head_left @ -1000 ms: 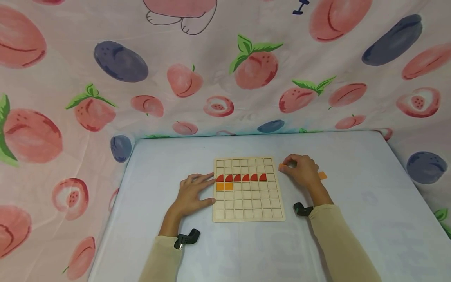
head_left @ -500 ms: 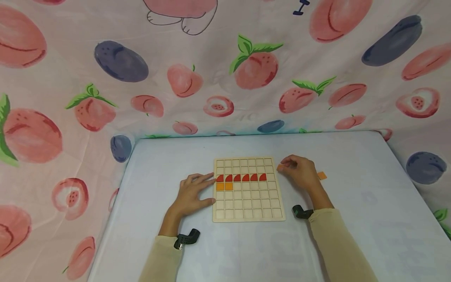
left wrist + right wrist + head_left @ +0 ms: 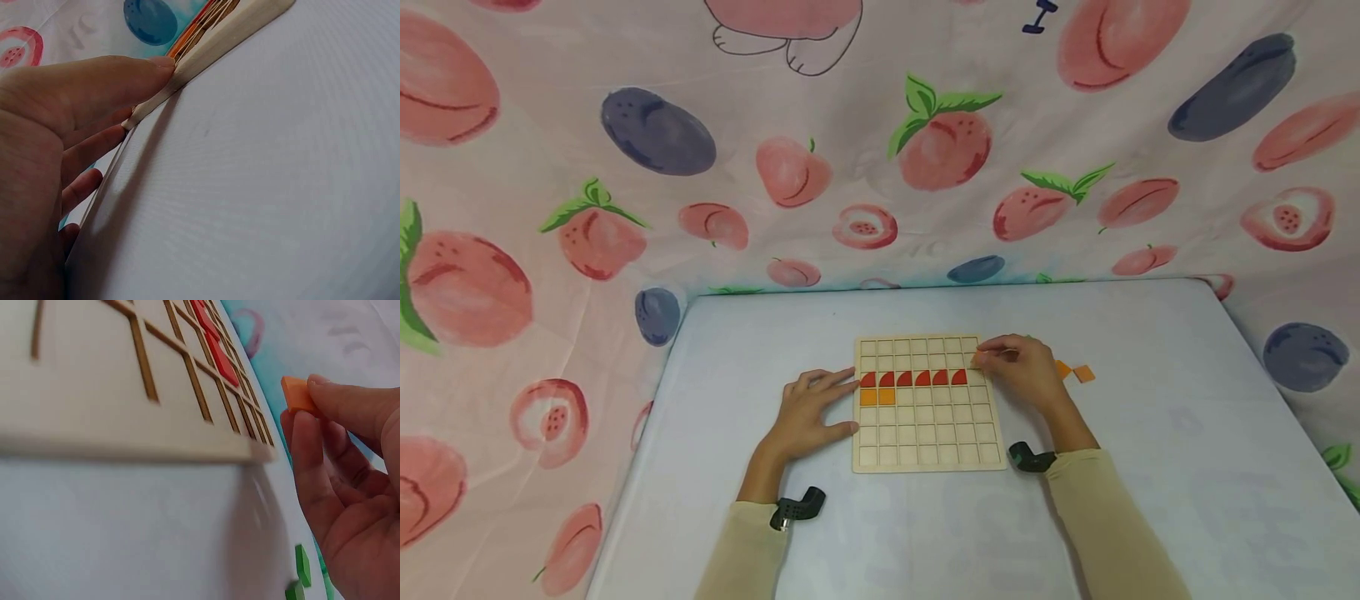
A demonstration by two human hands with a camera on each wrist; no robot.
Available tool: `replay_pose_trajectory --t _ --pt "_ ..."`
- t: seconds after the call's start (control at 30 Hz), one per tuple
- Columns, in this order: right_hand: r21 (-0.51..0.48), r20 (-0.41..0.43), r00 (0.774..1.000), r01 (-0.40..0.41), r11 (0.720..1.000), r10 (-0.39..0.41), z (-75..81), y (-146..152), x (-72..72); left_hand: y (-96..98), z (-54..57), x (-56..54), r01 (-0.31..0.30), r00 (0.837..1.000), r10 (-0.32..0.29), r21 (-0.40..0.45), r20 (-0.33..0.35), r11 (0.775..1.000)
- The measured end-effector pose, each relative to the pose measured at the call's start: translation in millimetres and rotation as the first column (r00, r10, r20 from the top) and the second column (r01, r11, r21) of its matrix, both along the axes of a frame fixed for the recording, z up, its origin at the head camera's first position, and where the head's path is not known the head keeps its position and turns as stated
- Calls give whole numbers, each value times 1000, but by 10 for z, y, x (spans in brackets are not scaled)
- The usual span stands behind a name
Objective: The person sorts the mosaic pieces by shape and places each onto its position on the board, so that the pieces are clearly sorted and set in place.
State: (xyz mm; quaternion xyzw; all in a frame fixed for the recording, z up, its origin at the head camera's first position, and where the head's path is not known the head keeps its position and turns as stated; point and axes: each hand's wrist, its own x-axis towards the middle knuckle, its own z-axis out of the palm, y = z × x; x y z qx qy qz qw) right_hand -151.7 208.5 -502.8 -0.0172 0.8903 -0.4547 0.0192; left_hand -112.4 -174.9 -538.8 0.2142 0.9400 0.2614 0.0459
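A pale wooden grid board (image 3: 925, 457) lies on the table. Its third row holds several red quarter-circle tiles (image 3: 922, 379), and two orange square tiles (image 3: 877, 397) sit at the left of the row below. My left hand (image 3: 801, 421) rests against the board's left edge, fingers extended; the left wrist view shows its thumb (image 3: 119, 81) touching the wooden rim. Thumb and fingers of my right hand (image 3: 1022, 371) pinch another orange square tile (image 3: 297, 395), held over the board's upper right edge in the head view.
Loose orange tiles (image 3: 1083, 373) lie on the white table (image 3: 925, 542) to the right of the right hand. Small green pieces (image 3: 302, 565) lie below that hand in the right wrist view. A fruit-print cloth (image 3: 850, 108) hangs behind the table.
My right hand has moved left with the pinched orange tile, from beside the board to its upper right edge, uncovering more of the loose orange tiles. The left hand stays put.
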Motion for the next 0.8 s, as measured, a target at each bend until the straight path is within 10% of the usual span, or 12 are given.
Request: replay_pose_trajectory --t 0.8 --pt "-246 149 967 -165 955 205 -45 -495 123 -5 -1 8 -1 1000 1 11 -5 1000"
